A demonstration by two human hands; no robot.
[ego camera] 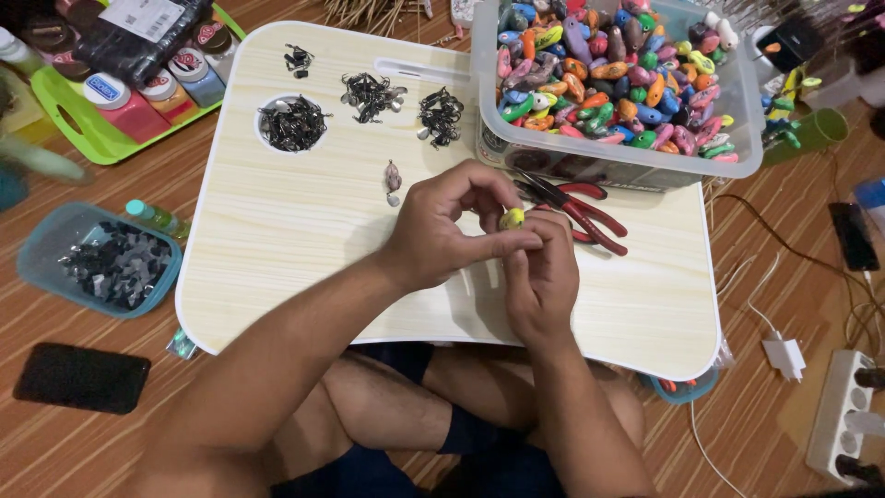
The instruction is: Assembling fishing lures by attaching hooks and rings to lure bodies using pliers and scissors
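Observation:
Both my hands meet over the middle of a pale wooden lap table (277, 231). My left hand (438, 226) and my right hand (544, 272) pinch a small yellow lure body (513, 219) between their fingertips. Red-handled pliers (581, 207) lie just behind my right hand. A single finished small lure (393, 177) lies on the table left of my hands. Piles of dark metal hooks (441, 115) and fittings (371, 94) lie further back, and more fill a round recess (292, 123).
A clear plastic bin (618, 152) of several colourful lure bodies stands at the back right. A green tray with paint jars (111, 97) is at the back left, a teal tub (101, 263) at the left, a black phone (81, 376) on the floor, a power strip (843, 415) at the right.

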